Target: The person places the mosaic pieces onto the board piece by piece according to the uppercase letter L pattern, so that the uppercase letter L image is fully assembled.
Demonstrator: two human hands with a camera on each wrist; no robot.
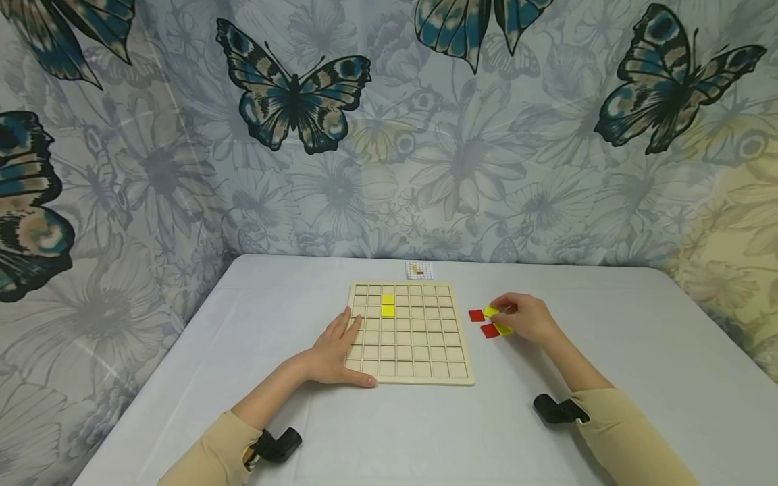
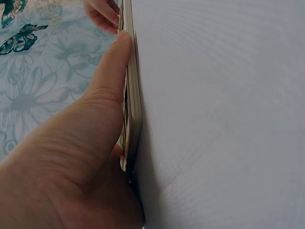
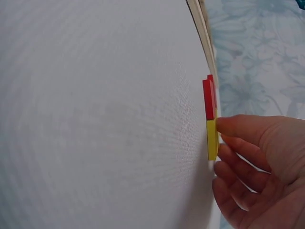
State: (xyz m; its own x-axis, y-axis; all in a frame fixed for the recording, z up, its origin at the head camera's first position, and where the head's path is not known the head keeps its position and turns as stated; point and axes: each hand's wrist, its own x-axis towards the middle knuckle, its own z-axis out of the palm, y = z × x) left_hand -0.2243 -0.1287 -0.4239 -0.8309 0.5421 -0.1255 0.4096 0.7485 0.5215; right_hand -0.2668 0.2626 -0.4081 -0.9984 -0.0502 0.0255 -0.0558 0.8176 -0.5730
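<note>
On the left side of a pale wooden grid board [image 1: 408, 351], my left hand [image 1: 331, 351] rests with fingers spread along the edge and the thumb at the front edge. Two yellow square tiles [image 1: 387, 305] sit one above the other in the board's upper cells. Right of the board, my right hand [image 1: 527, 316] has its thumb and index finger at a yellow tile [image 1: 491, 311], pinching it at its edges. Another yellow tile [image 1: 503, 329] lies partly under that hand. Beside them are a red tile [image 1: 477, 316] and a second red tile [image 1: 489, 331].
A small printed card [image 1: 419, 271] with a coloured grid lies behind the board. White cloth covers the table [image 1: 273, 304]. A butterfly-patterned curtain [image 1: 389, 189] hangs behind it. Each wrist carries a black camera mount [image 1: 278, 445].
</note>
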